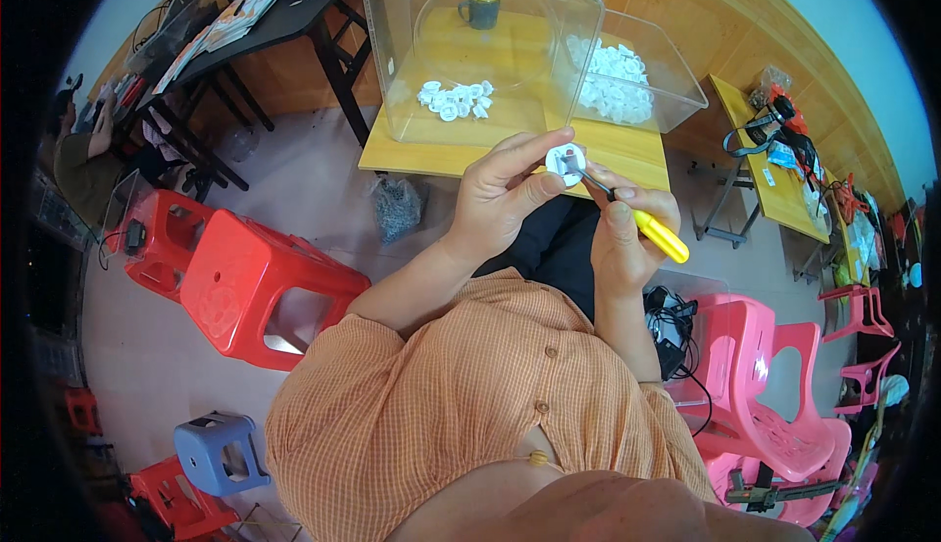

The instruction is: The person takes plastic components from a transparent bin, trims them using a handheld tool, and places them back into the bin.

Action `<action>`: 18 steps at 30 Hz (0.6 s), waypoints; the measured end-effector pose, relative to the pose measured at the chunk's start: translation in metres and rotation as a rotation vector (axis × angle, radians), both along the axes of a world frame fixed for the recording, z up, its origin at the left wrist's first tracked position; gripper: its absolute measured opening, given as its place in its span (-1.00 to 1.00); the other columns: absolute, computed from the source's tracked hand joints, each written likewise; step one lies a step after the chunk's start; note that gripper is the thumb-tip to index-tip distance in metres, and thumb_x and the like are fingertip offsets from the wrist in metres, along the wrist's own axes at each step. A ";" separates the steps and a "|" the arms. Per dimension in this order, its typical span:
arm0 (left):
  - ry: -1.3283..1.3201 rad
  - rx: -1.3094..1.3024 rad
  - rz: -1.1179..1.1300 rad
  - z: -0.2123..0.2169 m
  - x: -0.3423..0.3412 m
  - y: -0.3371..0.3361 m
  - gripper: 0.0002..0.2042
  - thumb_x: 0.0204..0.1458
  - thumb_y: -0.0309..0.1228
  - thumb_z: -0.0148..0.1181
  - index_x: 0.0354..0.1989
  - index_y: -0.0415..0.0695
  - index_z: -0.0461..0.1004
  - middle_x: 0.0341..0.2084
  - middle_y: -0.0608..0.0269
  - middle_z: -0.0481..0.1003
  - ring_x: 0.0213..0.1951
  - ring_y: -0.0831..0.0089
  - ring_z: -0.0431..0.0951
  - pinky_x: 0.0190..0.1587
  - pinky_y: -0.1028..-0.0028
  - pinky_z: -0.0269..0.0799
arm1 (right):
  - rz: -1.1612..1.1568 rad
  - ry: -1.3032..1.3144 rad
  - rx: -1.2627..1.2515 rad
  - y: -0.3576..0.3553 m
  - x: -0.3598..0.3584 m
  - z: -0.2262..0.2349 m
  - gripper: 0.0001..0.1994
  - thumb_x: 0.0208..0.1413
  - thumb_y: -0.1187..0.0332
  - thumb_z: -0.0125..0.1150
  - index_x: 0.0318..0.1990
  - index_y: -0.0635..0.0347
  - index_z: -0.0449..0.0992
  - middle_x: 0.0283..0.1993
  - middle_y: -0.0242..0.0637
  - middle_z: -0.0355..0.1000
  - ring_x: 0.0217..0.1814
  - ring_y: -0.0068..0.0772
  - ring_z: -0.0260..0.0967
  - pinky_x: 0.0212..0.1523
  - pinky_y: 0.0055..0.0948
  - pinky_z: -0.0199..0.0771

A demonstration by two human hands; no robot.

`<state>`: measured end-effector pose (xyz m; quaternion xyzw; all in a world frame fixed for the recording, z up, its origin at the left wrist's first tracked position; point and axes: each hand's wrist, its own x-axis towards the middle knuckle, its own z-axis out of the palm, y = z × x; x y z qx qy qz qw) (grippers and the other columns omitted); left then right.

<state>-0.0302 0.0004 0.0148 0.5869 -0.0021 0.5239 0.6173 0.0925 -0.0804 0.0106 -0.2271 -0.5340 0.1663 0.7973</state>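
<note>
Between thumb and fingers, my left hand (505,189) pinches a small round white plastic part (566,164), its hollow side showing. A screwdriver (660,235) with a yellow and black handle lies in my right hand (627,238), the fingers closed round it. Its thin metal shaft points up and left, with the tip at the white part; whether it sits inside cannot be made out. Just beyond my hands a clear plastic bin (392,111) holds a small cluster of white parts (456,100). Behind it on the right, another clear bin (676,101) holds a large heap of similar white parts (618,86).
Both bins stand on a yellow wooden table (412,157), with a dark mug (481,9) at the back. Red stools (245,287) and a blue stool (218,454) are on the left. Pink chairs (774,395) stand on the right. A bag of small dark pieces (396,209) lies on the floor.
</note>
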 end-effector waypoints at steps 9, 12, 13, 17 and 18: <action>0.010 0.034 0.041 0.000 -0.001 0.002 -0.58 0.03 -0.48 0.22 0.10 -0.25 0.38 -0.19 0.24 0.42 -0.13 0.54 0.43 -0.06 0.60 0.33 | 0.098 0.147 0.006 0.003 -0.007 0.001 -0.86 0.12 0.50 0.15 -0.21 0.26 0.33 -0.11 0.12 0.46 0.06 0.03 0.40 0.09 -0.11 0.41; 0.010 0.050 0.060 0.000 -0.001 0.002 -0.59 0.03 -0.49 0.22 0.09 -0.24 0.39 -0.18 0.23 0.43 -0.13 0.54 0.43 -0.06 0.60 0.33 | 0.108 0.177 0.009 0.003 -0.008 0.000 -0.86 0.12 0.50 0.14 -0.20 0.25 0.33 -0.11 0.12 0.45 0.06 0.04 0.40 0.11 -0.09 0.40; 0.012 0.057 0.071 0.001 -0.001 0.001 -0.59 0.03 -0.49 0.22 0.09 -0.24 0.39 -0.17 0.23 0.43 -0.13 0.54 0.43 -0.06 0.60 0.33 | 0.113 0.202 0.006 0.003 -0.009 0.000 -0.86 0.12 0.50 0.14 -0.20 0.25 0.33 -0.11 0.12 0.45 0.07 0.04 0.40 0.11 -0.08 0.39; 0.029 0.061 0.084 -0.001 -0.001 0.003 -0.59 0.02 -0.49 0.22 0.09 -0.24 0.40 -0.16 0.22 0.43 -0.13 0.54 0.43 -0.06 0.60 0.33 | 0.106 0.161 0.017 0.004 -0.008 -0.001 -0.86 0.12 0.51 0.14 -0.20 0.25 0.33 -0.10 0.13 0.45 0.07 0.03 0.39 0.13 -0.07 0.37; 0.029 0.059 0.083 -0.001 -0.002 0.003 -0.59 0.02 -0.49 0.23 0.09 -0.24 0.40 -0.17 0.22 0.43 -0.13 0.54 0.43 -0.07 0.60 0.33 | 0.106 0.161 0.017 0.004 -0.008 -0.001 -0.86 0.12 0.51 0.14 -0.20 0.25 0.33 -0.10 0.13 0.45 0.07 0.03 0.39 0.13 -0.07 0.37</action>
